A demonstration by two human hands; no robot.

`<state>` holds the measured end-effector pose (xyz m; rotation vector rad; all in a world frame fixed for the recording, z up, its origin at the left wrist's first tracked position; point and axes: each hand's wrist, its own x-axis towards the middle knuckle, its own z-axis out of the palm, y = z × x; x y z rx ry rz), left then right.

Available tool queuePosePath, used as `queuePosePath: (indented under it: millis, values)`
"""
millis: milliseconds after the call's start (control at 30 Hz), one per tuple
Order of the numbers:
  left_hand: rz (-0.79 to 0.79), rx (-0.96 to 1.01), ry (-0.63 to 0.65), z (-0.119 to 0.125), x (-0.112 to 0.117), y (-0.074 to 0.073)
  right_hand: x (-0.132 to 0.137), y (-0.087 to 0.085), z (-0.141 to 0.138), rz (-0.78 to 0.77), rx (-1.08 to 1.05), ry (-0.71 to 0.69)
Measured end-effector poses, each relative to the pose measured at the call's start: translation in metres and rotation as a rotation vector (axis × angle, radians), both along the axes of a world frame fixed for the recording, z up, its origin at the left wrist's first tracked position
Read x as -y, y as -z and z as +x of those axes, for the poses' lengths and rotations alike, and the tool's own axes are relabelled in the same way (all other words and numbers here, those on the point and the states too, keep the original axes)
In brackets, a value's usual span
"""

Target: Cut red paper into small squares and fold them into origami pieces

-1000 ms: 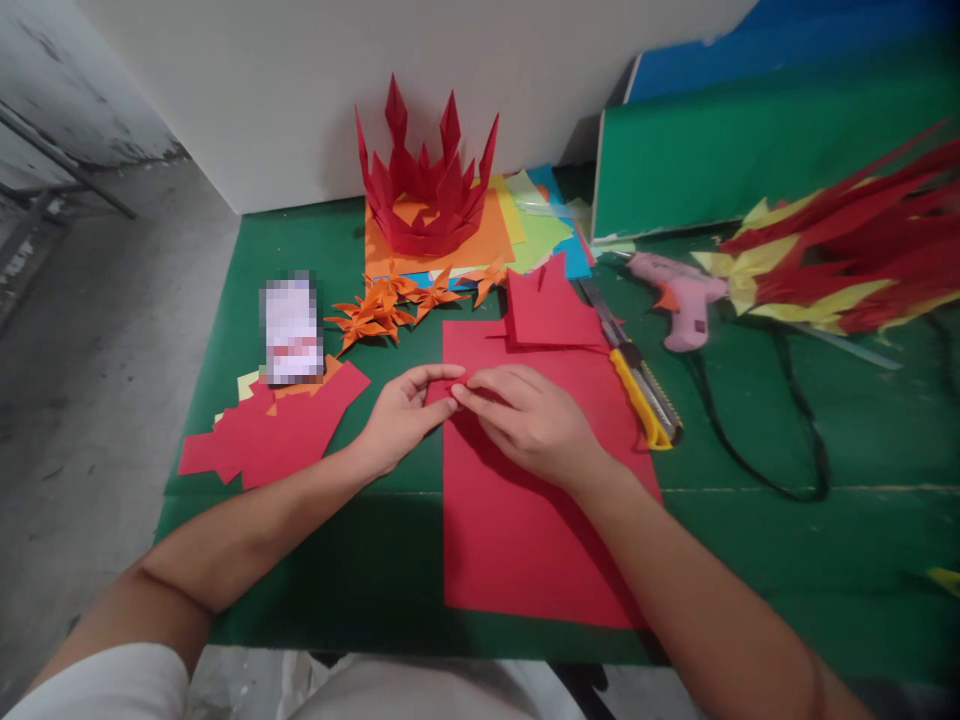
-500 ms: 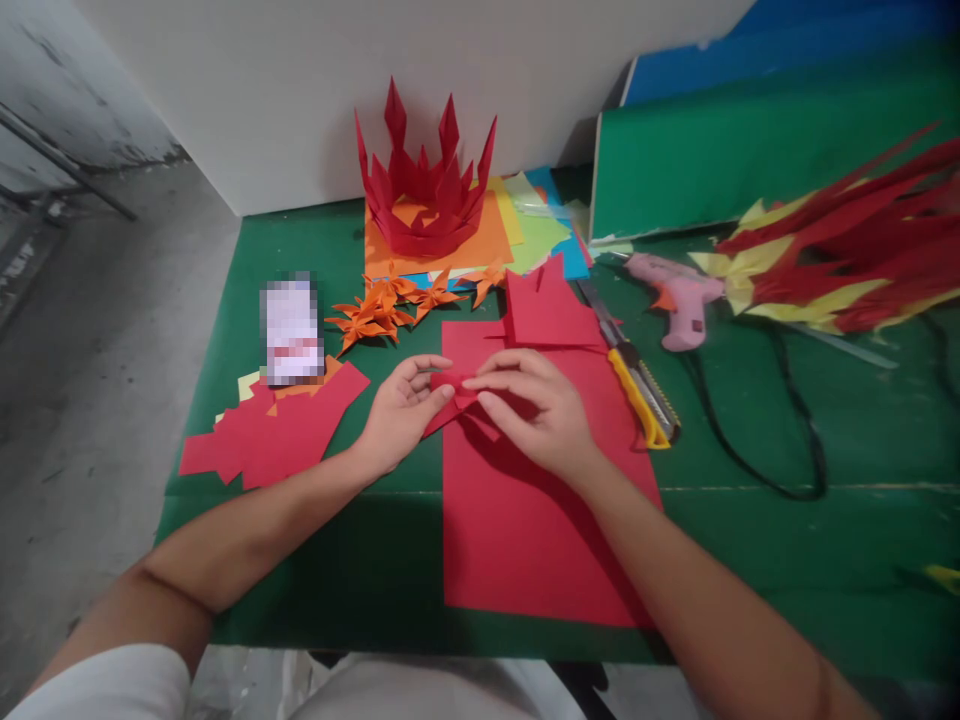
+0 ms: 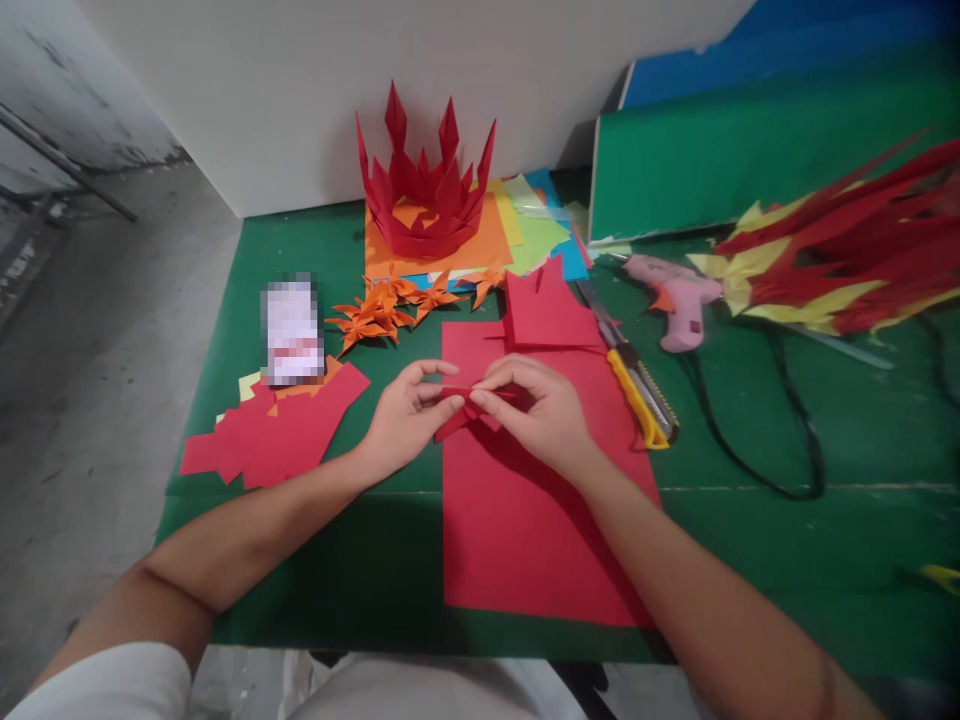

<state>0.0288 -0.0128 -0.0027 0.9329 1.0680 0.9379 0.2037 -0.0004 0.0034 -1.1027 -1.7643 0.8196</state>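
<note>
Between my two hands is a small piece of folded red paper (image 3: 451, 424), held above the large red sheet (image 3: 540, 540). My left hand (image 3: 412, 408) pinches its left part between thumb and fingers. From the other side, my right hand (image 3: 534, 402) grips it with thumb and fingertips close to the left thumb. The fingers cover much of the folds. Just beyond my hands, more folded red paper (image 3: 553, 312) rests on the top of the sheet. A yellow utility knife (image 3: 636, 390) lies at the sheet's right edge.
A red paper crown (image 3: 427, 228) stands at the back on coloured sheets. Orange paper flowers (image 3: 379, 310) lie before it. Left are a blurred phone (image 3: 292, 330) and red scraps (image 3: 277, 430). A pink glue gun (image 3: 679, 295) with a dark cord lies right, beside red and yellow paper strips (image 3: 847, 260).
My right thumb and fingers have closed in to a tighter pinch on the folded red paper. The paper has tilted and shifted slightly right, and my left thumb has moved slightly right too.
</note>
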Motion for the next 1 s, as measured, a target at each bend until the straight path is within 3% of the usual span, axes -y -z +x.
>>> queuePosePath:
  millis: [200,367,500,600,733,1000]
  values:
    - [0.032,-0.022,-0.013,0.0017,-0.0003,-0.0001,0.0024,-0.0014,-0.0018,-0.030,-0.004,0.046]
    - [0.063,-0.021,-0.076,0.0040,-0.0005,0.0004,0.0028,0.0024,-0.0018,-0.179,-0.109,0.052]
    - [0.003,0.052,-0.154,0.0029,-0.0017,-0.0001,0.0027,0.0052,-0.0035,-0.337,-0.200,-0.037]
    - [-0.033,0.129,-0.212,0.0022,-0.0030,-0.0004,0.0041,0.0046,-0.0064,-0.306,-0.169,-0.104]
    - [-0.037,0.182,-0.191,0.0014,-0.0035,-0.0011,0.0062,0.0037,-0.0096,-0.234,-0.105,-0.130]
    - [0.048,0.144,-0.136,0.0004,-0.0029,0.0001,0.0064,0.0029,-0.0089,-0.179,-0.117,-0.029]
